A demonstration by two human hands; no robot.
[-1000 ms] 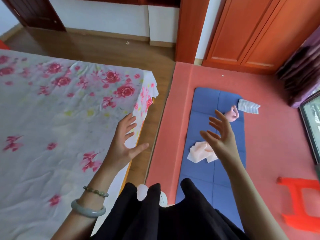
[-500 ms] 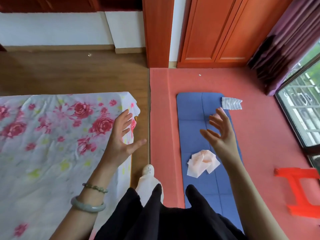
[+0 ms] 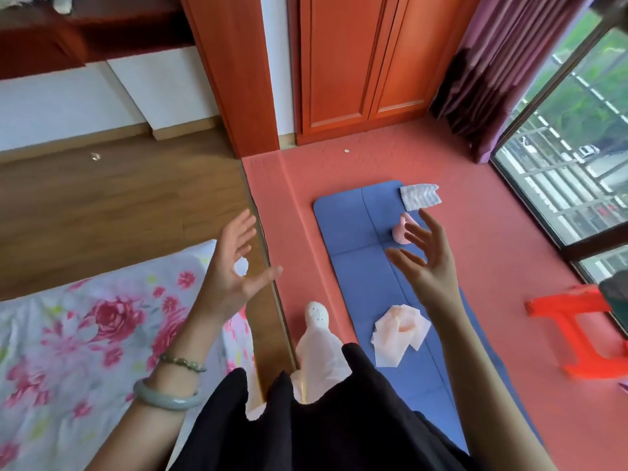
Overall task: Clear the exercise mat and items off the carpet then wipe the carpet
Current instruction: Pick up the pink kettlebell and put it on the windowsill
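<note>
Red carpet (image 3: 475, 232) bears blue mat (image 3: 356, 283); right grip (image 3: 431, 273) splayed over it.

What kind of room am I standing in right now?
Most likely a bedroom in a home: a bed with a rose-print sheet, tall wooden wardrobe doors, and a blue exercise mat laid on red carpet beside a curtained window.

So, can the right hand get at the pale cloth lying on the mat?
Probably yes. The right hand is open and empty above the mat, and the pale cloth lies uncovered on it, though the person may need to stoop.
</note>
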